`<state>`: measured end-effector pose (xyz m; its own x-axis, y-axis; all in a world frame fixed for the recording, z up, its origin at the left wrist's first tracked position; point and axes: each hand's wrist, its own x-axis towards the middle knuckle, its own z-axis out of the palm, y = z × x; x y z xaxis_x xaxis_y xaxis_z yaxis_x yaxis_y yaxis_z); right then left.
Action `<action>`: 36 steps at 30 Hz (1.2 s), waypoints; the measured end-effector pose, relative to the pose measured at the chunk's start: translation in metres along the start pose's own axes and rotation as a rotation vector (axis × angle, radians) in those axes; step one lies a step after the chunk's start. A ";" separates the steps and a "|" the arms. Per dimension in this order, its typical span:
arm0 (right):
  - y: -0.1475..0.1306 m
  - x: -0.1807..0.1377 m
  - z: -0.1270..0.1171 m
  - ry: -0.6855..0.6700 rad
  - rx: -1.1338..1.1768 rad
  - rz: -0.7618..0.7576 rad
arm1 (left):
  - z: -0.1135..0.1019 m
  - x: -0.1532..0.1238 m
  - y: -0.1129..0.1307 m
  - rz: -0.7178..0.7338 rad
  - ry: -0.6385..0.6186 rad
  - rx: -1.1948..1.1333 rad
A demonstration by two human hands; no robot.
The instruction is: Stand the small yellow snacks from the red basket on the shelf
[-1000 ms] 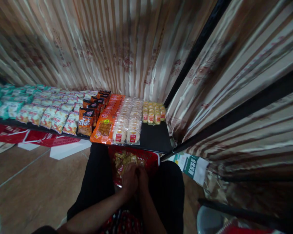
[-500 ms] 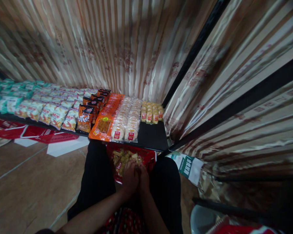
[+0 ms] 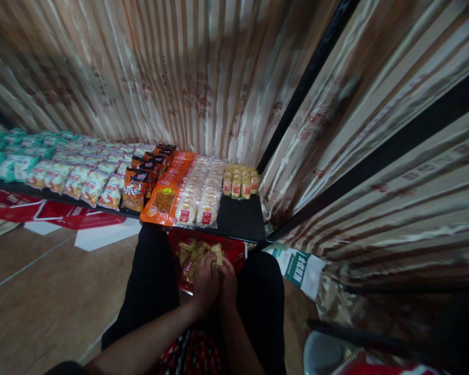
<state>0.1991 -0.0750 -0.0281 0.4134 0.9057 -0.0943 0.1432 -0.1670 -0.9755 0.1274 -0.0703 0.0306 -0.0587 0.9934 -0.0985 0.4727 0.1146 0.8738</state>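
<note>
My left hand (image 3: 206,280) and my right hand (image 3: 227,279) are close together between my knees. Both have their fingers closed around a small yellowish snack packet (image 3: 218,253), whose upper end sticks up above the fingers. Below them, a red basket (image 3: 240,251) holds several loose packets (image 3: 185,253) of similar colour. Ahead on the black shelf (image 3: 240,219), similar yellow packets (image 3: 236,186) with red-and-white labels stand in close rows at the right end. The parts of the held packet inside my fingers are hidden.
Left of the yellow packets lie clear-wrapped round crackers (image 3: 207,213), orange stick-snack bags (image 3: 164,200), dark orange bags (image 3: 134,190), white bags (image 3: 94,185) and green bags (image 3: 13,166). A black post (image 3: 308,83) and striped curtain (image 3: 203,78) bound the shelf. A grey-white bucket (image 3: 320,351) stands at lower right.
My hands have turned slightly, and the packet's yellow end now shows higher above the fingers. The view has shifted a little; the shelf goods look unchanged.
</note>
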 end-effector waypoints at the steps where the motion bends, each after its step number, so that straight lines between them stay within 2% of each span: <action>1: -0.003 -0.001 0.002 -0.003 0.045 0.038 | -0.001 0.000 0.002 -0.010 -0.001 -0.014; 5: -0.011 -0.002 0.007 0.021 0.206 0.155 | -0.003 0.003 0.005 -0.058 0.008 -0.077; 10: -0.018 -0.001 0.006 0.050 0.337 0.197 | -0.002 0.005 0.004 -0.101 0.010 -0.185; 18: -0.034 -0.004 0.005 0.089 0.310 0.121 | -0.008 0.008 0.020 -0.169 0.010 -0.323; 23: -0.033 -0.006 0.004 0.158 0.135 0.018 | -0.005 0.013 0.025 -0.202 0.046 -0.418; 27: -0.037 -0.007 -0.001 0.175 0.066 -0.070 | 0.000 0.016 0.026 -0.189 0.026 -0.478; 36: -0.051 0.000 -0.009 0.222 0.049 -0.097 | 0.004 0.025 0.035 -0.138 -0.013 -0.454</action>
<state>0.1996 -0.0696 0.0235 0.5879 0.8079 0.0409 0.1500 -0.0592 -0.9869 0.1457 -0.0416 0.0572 -0.0819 0.9693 -0.2320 0.0286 0.2350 0.9716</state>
